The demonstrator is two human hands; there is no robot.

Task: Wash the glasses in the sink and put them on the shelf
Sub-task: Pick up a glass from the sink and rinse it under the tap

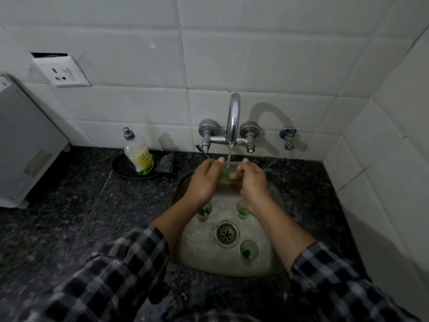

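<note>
Held glass: the held glass is up at the back edge of the sink, right under the tap, with water running onto it.
Left hand: the left hand wraps it from the left, fingers curled round it.
Right hand: the right hand grips the other side, fingers curled on too.
Waiting glasses: three stand in the basin, green dregs in each. They are the back-left glass, the back-right glass, and the front-right glass just beside the drain.
Counter: the soap bottle leans in a dark dish at the back edge of the counter, left of the sink.
</note>
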